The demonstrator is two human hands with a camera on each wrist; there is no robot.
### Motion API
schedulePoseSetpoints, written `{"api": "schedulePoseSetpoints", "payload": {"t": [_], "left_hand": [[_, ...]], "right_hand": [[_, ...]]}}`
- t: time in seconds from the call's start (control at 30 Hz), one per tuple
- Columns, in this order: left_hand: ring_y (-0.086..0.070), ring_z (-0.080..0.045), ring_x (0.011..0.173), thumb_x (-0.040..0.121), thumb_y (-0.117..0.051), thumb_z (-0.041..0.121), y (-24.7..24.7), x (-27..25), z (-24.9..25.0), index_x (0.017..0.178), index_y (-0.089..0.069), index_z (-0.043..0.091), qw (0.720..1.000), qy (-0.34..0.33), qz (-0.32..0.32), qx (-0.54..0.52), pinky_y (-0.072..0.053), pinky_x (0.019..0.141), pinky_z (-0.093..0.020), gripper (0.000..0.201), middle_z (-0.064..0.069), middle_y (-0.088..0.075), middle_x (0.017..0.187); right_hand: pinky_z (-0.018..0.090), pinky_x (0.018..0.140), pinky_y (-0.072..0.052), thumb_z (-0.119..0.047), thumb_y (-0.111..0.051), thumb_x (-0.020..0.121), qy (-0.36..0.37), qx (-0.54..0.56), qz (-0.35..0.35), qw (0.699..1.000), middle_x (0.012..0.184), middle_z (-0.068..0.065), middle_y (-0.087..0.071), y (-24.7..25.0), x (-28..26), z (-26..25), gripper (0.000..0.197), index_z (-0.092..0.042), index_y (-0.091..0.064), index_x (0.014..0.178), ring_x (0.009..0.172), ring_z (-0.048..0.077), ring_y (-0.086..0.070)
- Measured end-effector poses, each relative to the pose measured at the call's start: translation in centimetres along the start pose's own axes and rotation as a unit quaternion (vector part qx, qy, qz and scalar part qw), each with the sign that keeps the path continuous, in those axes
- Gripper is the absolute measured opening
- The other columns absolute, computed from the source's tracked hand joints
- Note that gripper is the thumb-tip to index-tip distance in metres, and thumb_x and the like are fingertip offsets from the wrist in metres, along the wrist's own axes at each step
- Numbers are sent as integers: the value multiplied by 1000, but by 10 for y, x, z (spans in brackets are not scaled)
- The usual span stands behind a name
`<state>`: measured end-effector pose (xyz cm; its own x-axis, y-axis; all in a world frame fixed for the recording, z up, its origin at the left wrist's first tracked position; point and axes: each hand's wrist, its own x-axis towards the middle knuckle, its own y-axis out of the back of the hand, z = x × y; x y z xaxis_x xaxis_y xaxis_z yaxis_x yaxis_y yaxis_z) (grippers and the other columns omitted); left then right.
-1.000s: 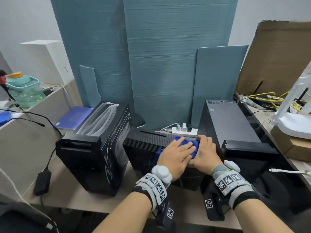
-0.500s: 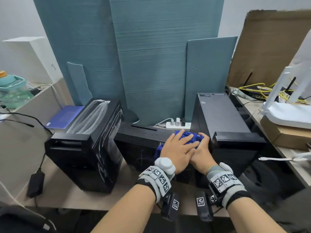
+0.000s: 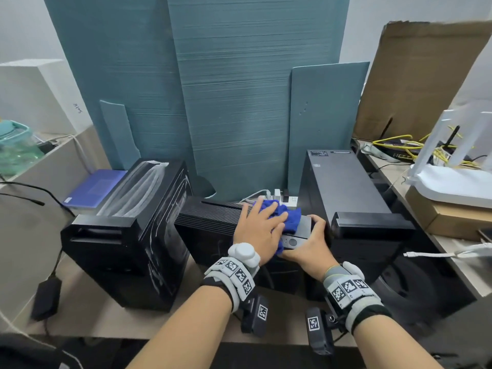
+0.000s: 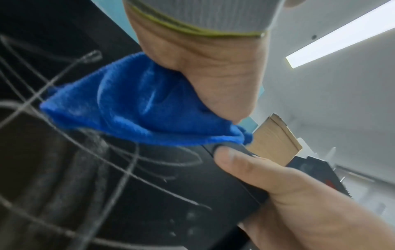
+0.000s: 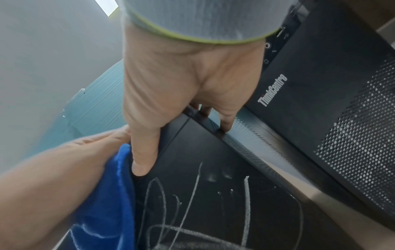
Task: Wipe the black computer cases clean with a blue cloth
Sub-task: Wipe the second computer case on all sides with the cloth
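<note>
Change: within 1 s the right hand [image 3: 310,242] has left the blue cloth [image 3: 282,213] and now grips the front corner of the middle case [image 3: 213,217].
Left hand [image 3: 259,229]: flat, fingers straight, pressing the cloth onto the case top.
Meaning: case braced; chalky scribbles [image 5: 192,203] on its front probably still need wiping.

Crumpled blue cloth [image 3: 279,213] atop low middle black case [image 3: 210,217], between two taller cases.
</note>
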<state>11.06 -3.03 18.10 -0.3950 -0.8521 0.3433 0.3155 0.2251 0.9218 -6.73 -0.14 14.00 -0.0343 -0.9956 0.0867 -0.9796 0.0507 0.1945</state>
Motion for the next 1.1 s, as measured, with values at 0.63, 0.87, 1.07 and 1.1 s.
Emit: {"api": "schedulePoseSetpoints", "payload": {"t": [0.63, 0.87, 1.07, 1.1], "left_hand": [[-12, -17, 155, 101, -54, 40, 8, -17, -16, 111, -75, 36, 979, -119, -42, -158, 1, 124, -39, 24, 14, -42, 156], [-13, -20, 154, 102, -53, 36, 3, -22, 2, 115, -75, 35, 981, -124, -34, -147, -3, 124, -38, 25, 13, -43, 155], [-14, -24, 155, 103, -51, 37, -1, -26, -4, 115, -74, 32, 978, -133, -29, -157, -6, 125, -43, 26, 10, -45, 155], [-14, -26, 155, 103, -51, 36, -3, -27, -6, 118, -73, 31, 976, -147, -29, -156, -6, 125, -44, 27, 8, -44, 155]], "right_hand": [[21, 89, -54, -6, -100, 56, 15, 11, -26, 999, 131, 3, -57, 3, 5, 9, 127, -33, -17, 149, 107, 6, -69], [29, 103, -50, -30, -101, 46, 27, -54, -17, 998, 149, 0, -33, 5, 9, 11, 126, -45, -21, 143, 124, 7, -56], [8, 81, -49, -9, -98, 59, 31, -58, -12, 998, 141, -1, -34, 6, 8, 9, 110, -33, -27, 139, 108, -2, -59], [9, 81, -50, -12, -98, 59, 34, -65, -9, 997, 141, -2, -33, 7, 8, 8, 109, -34, -27, 139, 110, 1, -59]]}}
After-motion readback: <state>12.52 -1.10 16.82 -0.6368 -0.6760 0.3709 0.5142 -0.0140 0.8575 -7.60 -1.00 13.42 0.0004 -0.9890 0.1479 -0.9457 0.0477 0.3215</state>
